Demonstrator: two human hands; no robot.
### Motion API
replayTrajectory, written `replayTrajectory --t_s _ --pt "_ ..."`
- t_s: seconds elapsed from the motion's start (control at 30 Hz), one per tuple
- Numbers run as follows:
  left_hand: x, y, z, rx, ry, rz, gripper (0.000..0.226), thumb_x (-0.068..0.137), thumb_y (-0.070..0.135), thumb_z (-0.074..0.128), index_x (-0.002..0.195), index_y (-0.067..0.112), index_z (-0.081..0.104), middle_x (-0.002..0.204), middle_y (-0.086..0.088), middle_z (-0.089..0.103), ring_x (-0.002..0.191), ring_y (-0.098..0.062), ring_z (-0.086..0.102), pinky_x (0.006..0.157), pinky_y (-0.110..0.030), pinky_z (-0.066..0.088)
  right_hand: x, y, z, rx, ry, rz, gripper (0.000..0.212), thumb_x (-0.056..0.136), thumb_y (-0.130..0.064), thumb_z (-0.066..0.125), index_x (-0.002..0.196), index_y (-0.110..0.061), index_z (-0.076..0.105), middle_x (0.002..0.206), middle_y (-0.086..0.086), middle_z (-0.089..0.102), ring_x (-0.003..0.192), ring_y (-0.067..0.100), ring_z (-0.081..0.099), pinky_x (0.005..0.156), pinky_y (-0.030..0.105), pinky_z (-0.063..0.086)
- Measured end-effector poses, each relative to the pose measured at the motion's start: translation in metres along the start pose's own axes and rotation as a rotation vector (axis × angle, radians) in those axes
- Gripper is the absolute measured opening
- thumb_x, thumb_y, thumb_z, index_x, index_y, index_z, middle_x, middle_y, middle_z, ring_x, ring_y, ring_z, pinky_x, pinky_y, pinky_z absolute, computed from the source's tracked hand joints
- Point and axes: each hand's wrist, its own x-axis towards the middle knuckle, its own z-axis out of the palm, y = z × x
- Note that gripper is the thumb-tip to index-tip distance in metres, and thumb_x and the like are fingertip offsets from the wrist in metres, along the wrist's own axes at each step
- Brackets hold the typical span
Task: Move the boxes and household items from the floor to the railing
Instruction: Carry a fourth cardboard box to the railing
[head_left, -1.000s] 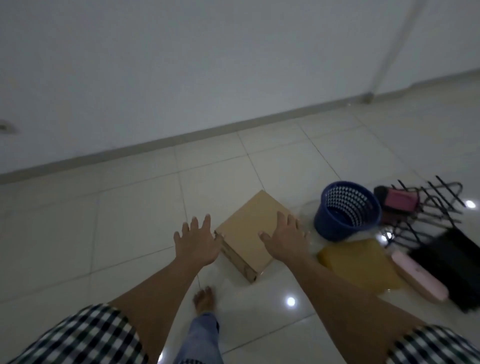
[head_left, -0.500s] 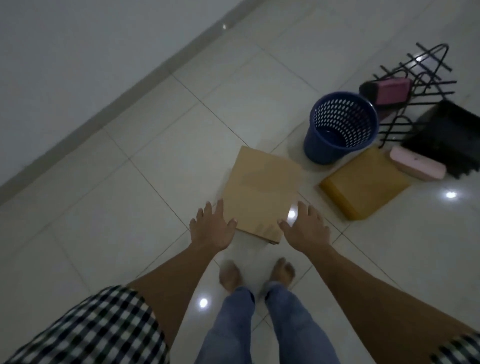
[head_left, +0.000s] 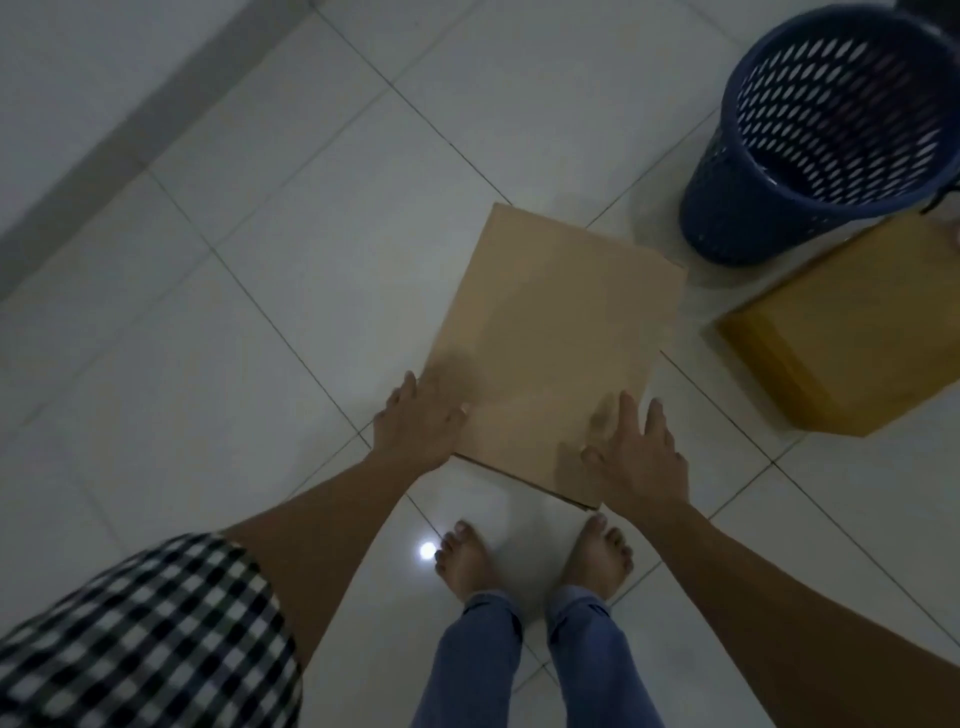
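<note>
A flat brown cardboard box lies on the tiled floor in front of my bare feet. My left hand is at its near left corner, thumb on the top face and fingers down along the left side, gripping the edge. My right hand rests on the near right corner with straight, spread fingers, the outer ones reaching past the right edge. To the right lies a yellow-brown box, and behind it stands a blue perforated plastic basket. No railing is in view.
The white wall and its grey skirting run along the upper left. Open tiled floor spreads left of the box. A dark object is cut off at the top right corner.
I have bent lower and the view now looks straight down. Both hands moved from hovering beside the cardboard box onto its near corners. The rack and pink items left the view.
</note>
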Motion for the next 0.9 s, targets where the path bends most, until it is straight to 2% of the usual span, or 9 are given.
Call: replayTrajectory --t_s 0.1,0.2,0.27,0.37,0.43,0.5,0.6,0.8,0.9 --pt "0.025 0.004 0.017 -0.030 0.030 -0.006 0.084 0.097 0.061 0.039 0.159 0.017 0.003 0.166 -0.011 0.004 0.148 -0.036 0.020 0.116 -0.052 0.025 0.022 0.005 0.013 0.072 0.023 0.016 0.090 0.097 -0.056 0.051 0.160 -0.024 -0.004 0.167 0.012 -0.008 0.148 0.038 0.023 0.115 0.054 0.032" --pt "0.045 0.008 0.029 -0.158 0.059 -0.051 0.092 0.097 0.058 0.045 0.158 0.010 -0.005 0.166 -0.011 0.003 0.147 -0.037 0.023 0.116 -0.051 0.027 0.039 0.004 0.021 0.209 0.064 0.036 0.094 0.097 -0.054 0.053 0.160 -0.018 -0.007 0.168 0.011 -0.002 0.142 0.040 0.035 0.109 0.052 0.038" --pt "0.056 0.009 0.031 -0.254 0.067 -0.086 0.095 0.097 0.057 0.047 0.157 0.008 -0.007 0.165 -0.012 0.009 0.146 -0.037 0.027 0.116 -0.050 0.029 0.047 0.001 0.024 0.315 0.075 0.057 0.096 0.098 -0.051 0.053 0.159 -0.015 -0.012 0.168 0.011 0.004 0.137 0.041 0.042 0.106 0.052 0.040" --pt "0.069 0.008 0.026 -0.347 0.071 -0.106 0.088 0.097 0.055 0.049 0.159 0.012 0.002 0.161 -0.013 0.026 0.142 -0.035 0.036 0.114 -0.047 0.033 0.058 -0.005 0.024 0.472 0.075 0.163 0.102 0.097 -0.048 0.057 0.158 -0.016 -0.017 0.164 0.013 0.019 0.135 0.042 0.045 0.107 0.050 0.039" --pt "0.074 0.004 0.023 -0.402 0.055 -0.097 0.080 0.098 0.053 0.049 0.159 0.018 0.010 0.156 -0.012 0.036 0.138 -0.036 0.041 0.112 -0.045 0.036 0.064 -0.007 0.024 0.592 0.056 0.268 0.102 0.095 -0.049 0.061 0.159 -0.012 -0.010 0.159 0.018 0.031 0.137 0.041 0.043 0.110 0.049 0.037" --pt "0.076 0.001 0.020 -0.458 0.027 -0.087 0.075 0.097 0.054 0.049 0.158 0.025 0.015 0.153 -0.009 0.042 0.135 -0.036 0.045 0.111 -0.044 0.038 0.068 -0.007 0.026 0.694 0.024 0.346 0.096 0.092 -0.052 0.063 0.158 -0.009 0.007 0.151 0.020 0.042 0.134 0.041 0.047 0.109 0.049 0.040" --pt "0.075 -0.002 0.018 -0.532 0.000 -0.070 0.074 0.095 0.054 0.055 0.156 0.027 0.021 0.150 -0.006 0.045 0.133 -0.033 0.047 0.108 -0.042 0.040 0.069 -0.003 0.027 0.748 -0.002 0.371 0.086 0.090 -0.055 0.065 0.150 -0.009 0.024 0.143 0.018 0.050 0.128 0.041 0.051 0.106 0.050 0.044" --pt "0.060 -0.002 0.021 -0.661 -0.061 -0.047 0.077 0.090 0.050 0.065 0.152 0.024 0.027 0.143 -0.002 0.050 0.124 -0.027 0.053 0.105 -0.044 0.045 0.062 0.008 0.020 0.790 0.035 0.354 0.080 0.089 -0.055 0.066 0.146 -0.012 0.031 0.142 0.015 0.052 0.127 0.039 0.051 0.105 0.050 0.044" --pt "0.042 0.005 0.019 -0.722 -0.052 -0.049 0.072 0.090 0.047 0.067 0.149 0.025 0.032 0.131 0.004 0.054 0.115 -0.022 0.056 0.098 -0.037 0.047 0.049 0.013 0.006 0.798 0.036 0.355 0.078 0.090 -0.056 0.065 0.145 -0.012 0.032 0.141 0.015 0.052 0.127 0.039 0.051 0.104 0.048 0.044"
